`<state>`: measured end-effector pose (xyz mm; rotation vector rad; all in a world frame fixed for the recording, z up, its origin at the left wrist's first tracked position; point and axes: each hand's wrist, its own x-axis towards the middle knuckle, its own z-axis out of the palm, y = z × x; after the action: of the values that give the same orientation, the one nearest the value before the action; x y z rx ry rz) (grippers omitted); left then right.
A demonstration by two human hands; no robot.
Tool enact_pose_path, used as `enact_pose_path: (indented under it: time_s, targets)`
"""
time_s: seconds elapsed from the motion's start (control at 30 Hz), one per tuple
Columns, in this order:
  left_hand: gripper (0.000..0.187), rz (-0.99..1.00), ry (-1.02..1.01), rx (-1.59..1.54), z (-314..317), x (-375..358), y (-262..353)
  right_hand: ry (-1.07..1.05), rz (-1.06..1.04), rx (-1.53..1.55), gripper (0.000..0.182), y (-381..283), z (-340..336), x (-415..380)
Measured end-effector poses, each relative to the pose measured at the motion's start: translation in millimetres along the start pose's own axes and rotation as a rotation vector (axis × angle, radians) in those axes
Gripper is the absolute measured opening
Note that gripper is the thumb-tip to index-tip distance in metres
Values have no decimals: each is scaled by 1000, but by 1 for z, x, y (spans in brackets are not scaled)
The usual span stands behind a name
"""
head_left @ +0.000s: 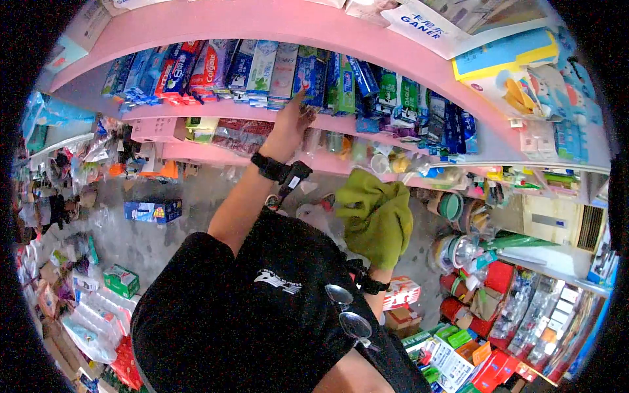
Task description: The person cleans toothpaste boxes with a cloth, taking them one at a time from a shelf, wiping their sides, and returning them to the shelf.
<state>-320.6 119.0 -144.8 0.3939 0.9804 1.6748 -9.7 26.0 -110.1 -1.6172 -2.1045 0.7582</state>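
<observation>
Pink shelf (pixel 216 110) with a tightly packed row of narrow cardboard cartons, seen from above. The left grip (pixel 293 126), a bare hand with a black strap (pixel 267 166) at its wrist, reaches to mid-row, its fingertips at the lower front of an upright blue carton (pixel 310 77) and apparently touching it; whether the fingers are closed on it cannot be told. The right grip is hidden by a bunched olive-green cloth (pixel 377 216), which hangs over that hand, to the right of the reaching arm; how tightly it is held cannot be told.

Likely hazards: the cartons stand close together, some leaning, so a sideways push on the blue carton could tip its neighbours. Those near the front edge could then drop onto the clear containers (pixel 379 164) below. The loose folds of the cloth, close to these containers, could catch and drag one. Eyeglasses (pixel 354 325) hanging on the black shirt (pixel 209 314) could slip off if the wearer bends further.

Legible writing: "Colgate" on a red carton (pixel 208 65) left of the hand; "GANER", beneath Chinese characters, on a white package (pixel 424 27) above; what appears to be "DARLIE" on a green carton (pixel 409 98) to the right. The shirt's white lettering is too skewed to read.
</observation>
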Motion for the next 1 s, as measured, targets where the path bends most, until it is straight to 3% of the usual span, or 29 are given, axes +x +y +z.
enact_pose_path:
  time_s: [0.03,0.13,0.17,0.2,0.27,0.3,0.37,0.47,0.6,0.67,0.73,0.77,0.8,0.83,0.93,0.97,1.0]
  targets:
    - [36,499,-31,671,6,-8,5,-6,3,10,49,-4,1,0]
    - [48,569,-42,603,2,15,-10,-20,-16,-5,49,-4,3,-2]
    - [42,754,-53,676,3,16,-9,-23,-22,-11,48,-4,4,-2]
    - [42,756,-51,675,6,16,-9,-26,-27,-16,48,-4,5,-2]
    - [38,157,26,18,14,15,-4,-32,-43,-27,48,-5,7,-2]
    - [38,160,24,16,18,11,1,-38,-53,-35,47,-6,7,-2]
    - [37,-69,139,-307,26,-3,7,-47,-63,-53,47,-6,7,-2]
    - [36,-229,43,-320,11,-30,2,-83,-63,-133,46,-2,5,-7]
    - [35,-186,75,-151,17,-102,21,-216,-66,-360,45,-7,0,-18]
    - [36,-257,-66,156,14,-129,39,-241,-50,-393,45,-35,-3,-12]
    - [36,-276,-111,351,21,-146,62,-306,126,70,41,-88,-7,9]
    - [36,-364,-218,518,23,-150,69,-309,135,75,41,-94,-3,11]
    - [36,-451,-327,684,24,-154,71,-233,2,29,42,-100,1,10]
    - [34,-267,-358,584,28,-161,63,-158,-138,-19,43,-105,4,11]
    - [37,-202,-423,806,33,-159,68,73,-583,-170,48,-115,12,24]
    - [38,-62,-467,832,25,-154,54,208,-709,-159,58,-90,21,34]
    - [38,-57,-457,827,22,-153,52,290,-714,-239,62,-84,13,43]
